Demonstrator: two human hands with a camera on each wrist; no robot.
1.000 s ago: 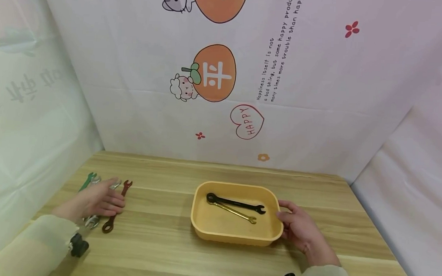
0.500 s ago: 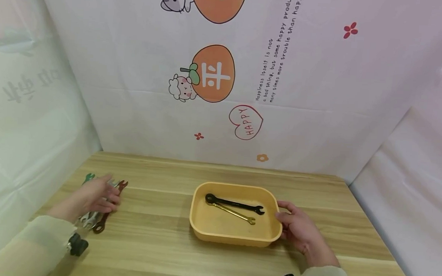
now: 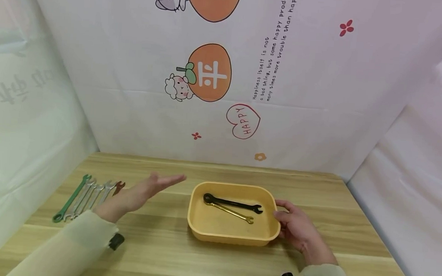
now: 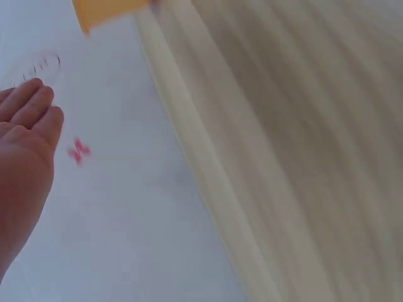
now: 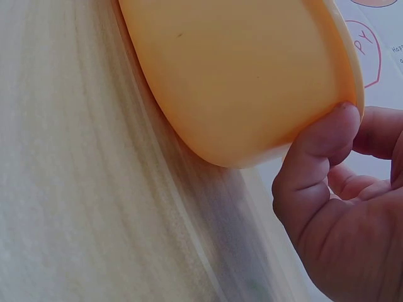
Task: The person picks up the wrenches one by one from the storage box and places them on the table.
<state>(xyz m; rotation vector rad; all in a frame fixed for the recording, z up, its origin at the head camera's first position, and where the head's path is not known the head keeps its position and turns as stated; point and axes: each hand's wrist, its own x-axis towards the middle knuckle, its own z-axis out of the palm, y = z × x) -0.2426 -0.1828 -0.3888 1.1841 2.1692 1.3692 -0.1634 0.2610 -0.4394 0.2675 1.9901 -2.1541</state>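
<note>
My right hand (image 3: 299, 229) pinches the right rim of a yellow plastic tray (image 3: 223, 232), thumb and fingers on either side; the right wrist view shows the thumb (image 5: 321, 145) at the rim. Inside the tray lie a black wrench (image 3: 234, 203) and a gold wrench (image 3: 233, 214), their left ends overlapping. My left hand (image 3: 141, 194) hovers over the table left of the tray, fingers straight, holding nothing. Behind that forearm lies a row of wrenches: a green wrench (image 3: 70, 201), several silver wrenches (image 3: 85, 198) and a dark red wrench (image 3: 119, 187), partly hidden.
The wood-grain table (image 3: 184, 261) meets a white printed cloth (image 3: 143, 121) at the back. More white cloth hangs at the left and right sides. The left wrist view is blurred, with a corner of the tray (image 4: 107, 11) at its top.
My left hand has left the wrenches and moved right toward the tray, its fingers now straight. The wrenches at the left are more exposed. My right hand keeps its grip on the tray.
</note>
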